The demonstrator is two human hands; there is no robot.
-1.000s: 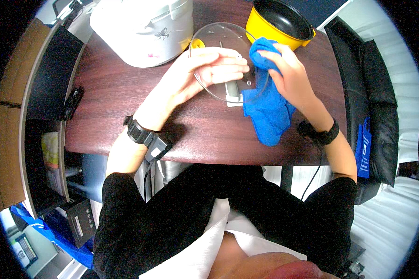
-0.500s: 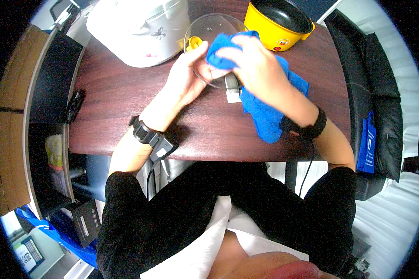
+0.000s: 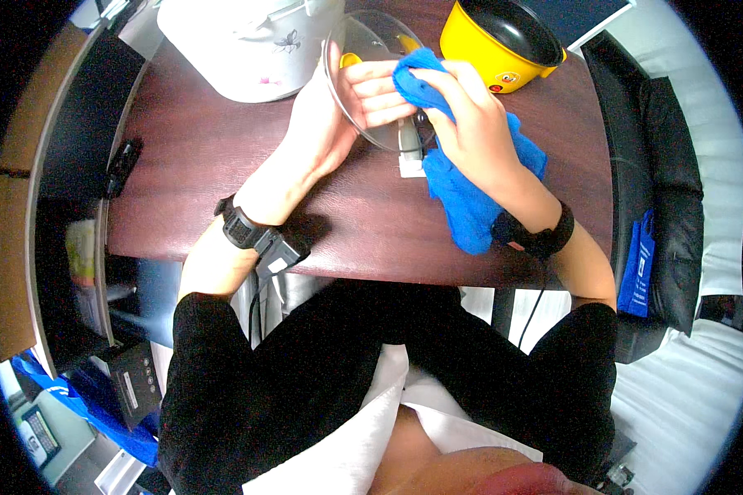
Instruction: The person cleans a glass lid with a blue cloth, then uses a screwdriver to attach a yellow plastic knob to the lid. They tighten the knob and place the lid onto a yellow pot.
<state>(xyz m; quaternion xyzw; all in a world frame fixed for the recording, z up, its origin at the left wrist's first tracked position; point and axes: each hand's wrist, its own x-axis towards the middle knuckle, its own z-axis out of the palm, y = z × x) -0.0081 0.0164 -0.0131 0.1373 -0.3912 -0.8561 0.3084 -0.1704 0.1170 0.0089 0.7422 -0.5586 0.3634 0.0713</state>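
My left hand (image 3: 338, 111) holds a round clear glass lid (image 3: 357, 49) from underneath, tilted up above the dark wooden table (image 3: 215, 157). My right hand (image 3: 462, 124) grips a blue cloth (image 3: 470, 190) and presses its bunched end against the inside of the lid. The rest of the cloth hangs down over my right wrist to the table. Both wrists wear black bands.
A white rice cooker (image 3: 248, 41) stands at the back left and a yellow cooker pot with a black inner bowl (image 3: 504, 37) at the back right. A black chair (image 3: 660, 190) with a blue bag (image 3: 636, 264) stands to the right. Shelving sits on the left.
My right hand has carried the blue cloth from the lid's right edge leftward across the glass, then back toward its middle. My left hand has kept hold of the lid.
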